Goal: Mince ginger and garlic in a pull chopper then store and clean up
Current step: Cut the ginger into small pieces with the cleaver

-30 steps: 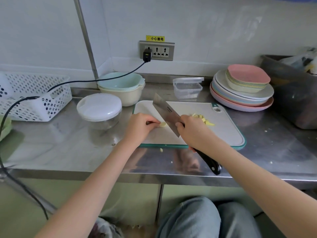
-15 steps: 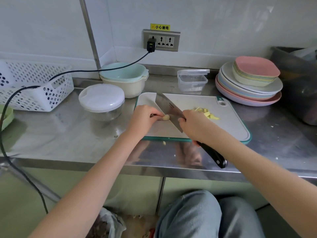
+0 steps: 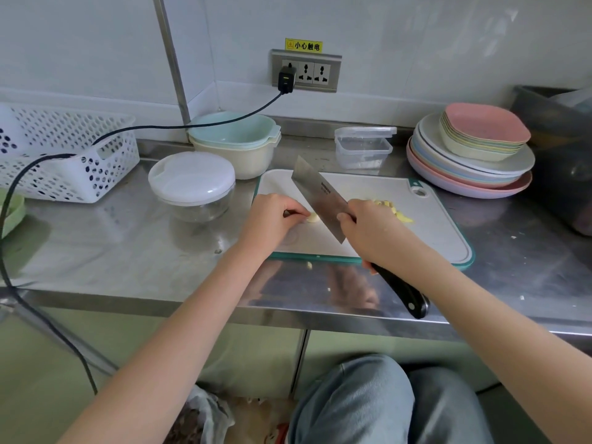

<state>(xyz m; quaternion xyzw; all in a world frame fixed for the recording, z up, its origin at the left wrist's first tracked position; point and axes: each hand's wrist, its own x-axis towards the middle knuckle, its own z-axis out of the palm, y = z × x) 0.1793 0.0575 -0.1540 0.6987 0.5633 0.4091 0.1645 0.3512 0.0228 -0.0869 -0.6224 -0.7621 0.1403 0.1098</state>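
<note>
The right hand [image 3: 373, 230] is curled round the black handle of a cleaver [image 3: 322, 200], whose broad blade slants up and away over the white cutting board [image 3: 432, 225] with its edge turned toward the left hand. The left hand [image 3: 272, 219] pinches a small pale garlic clove [image 3: 313, 218] at its fingertips, pressing it onto the board just beside the blade; whether the edge touches the clove cannot be told. Just beyond the right hand's knuckles lies a small heap of yellow ginger slices [image 3: 395, 210] on the same board. The pull chopper [image 3: 192, 185], a clear bowl with a white lid on, stands on the steel surface [image 3: 96, 245] just left of the left hand, apart from the board. Farther beyond the left hand sit stacked pale bowls [image 3: 237, 142]; beyond the cleaver's tip stands a small clear storage box [image 3: 363, 149] with its lid resting askew on top. Well beyond and to the right of the right hand is a stack of pastel plates [image 3: 471, 161]. A white perforated basket [image 3: 64, 158] sits far left of the left hand. A few pale scraps [image 3: 309, 265] lie on the surface close below the board's near edge, between the two wrists
</note>
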